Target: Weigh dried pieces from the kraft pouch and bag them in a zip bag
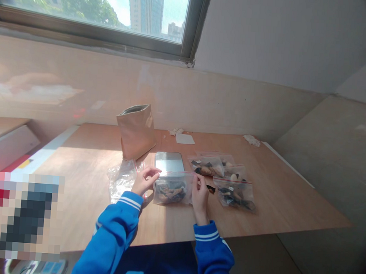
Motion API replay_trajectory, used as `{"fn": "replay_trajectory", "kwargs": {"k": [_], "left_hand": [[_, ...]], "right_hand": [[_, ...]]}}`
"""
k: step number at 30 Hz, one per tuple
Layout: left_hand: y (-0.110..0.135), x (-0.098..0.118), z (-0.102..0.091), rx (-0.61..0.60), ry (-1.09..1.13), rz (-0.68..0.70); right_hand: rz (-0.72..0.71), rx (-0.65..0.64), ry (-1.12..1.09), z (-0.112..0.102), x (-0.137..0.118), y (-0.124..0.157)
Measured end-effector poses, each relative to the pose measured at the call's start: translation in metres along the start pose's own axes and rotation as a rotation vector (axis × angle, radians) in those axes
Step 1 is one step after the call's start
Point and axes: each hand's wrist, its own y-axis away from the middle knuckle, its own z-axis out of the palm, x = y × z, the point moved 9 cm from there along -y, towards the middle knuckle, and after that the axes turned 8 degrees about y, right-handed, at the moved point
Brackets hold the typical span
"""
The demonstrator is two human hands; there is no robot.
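A clear zip bag (173,191) with brown and dark dried pieces inside stands in front of me, its zip strip stretched along the top. My left hand (146,180) pinches the strip's left end between thumb and fingers. At the right end, my right hand (200,191) grips the bag's top corner. Just behind the bag lies a flat silver scale (169,161), its front partly hidden. Crumpled empty clear bags (121,182) lie left of my left hand. A small dark piece (211,189) rests on the table beside my right hand.
Several filled zip bags (233,195) lie to the right. An upright brown paper pouch (136,131) with an open top stands behind the empty bags. A white card (185,139) and a crumpled white scrap (251,140) are at the back of the wooden table (285,194), near the wall.
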Motion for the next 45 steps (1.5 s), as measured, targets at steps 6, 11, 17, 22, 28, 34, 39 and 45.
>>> {"fn": "replay_trajectory", "kwargs": {"k": [6,11,17,22,28,34,39,45], "left_hand": [[0.002,-0.002,-0.001,0.044,0.053,-0.036],[0.002,-0.003,-0.002,0.072,0.103,-0.069],[0.002,-0.006,-0.003,0.077,0.146,-0.114],[0.001,-0.007,-0.001,0.059,0.132,-0.1],[0.0,-0.018,0.0,0.044,0.051,-0.116],[0.002,-0.02,0.002,0.039,0.121,-0.183],[0.0,-0.014,-0.001,0.047,0.051,-0.129],[0.0,-0.015,-0.006,0.063,0.04,-0.11]], "right_hand": [[0.013,0.04,0.003,-0.003,-0.001,0.0],[0.033,0.077,-0.011,-0.007,0.0,0.0],[0.043,0.068,-0.049,-0.005,0.002,0.0],[0.054,0.078,-0.057,-0.007,0.005,0.001],[0.038,0.093,-0.036,-0.009,0.005,0.002],[0.051,0.07,-0.059,-0.005,0.007,0.002],[0.039,0.046,-0.1,-0.001,0.006,0.002],[0.048,0.026,-0.11,0.001,0.008,0.003]]}}
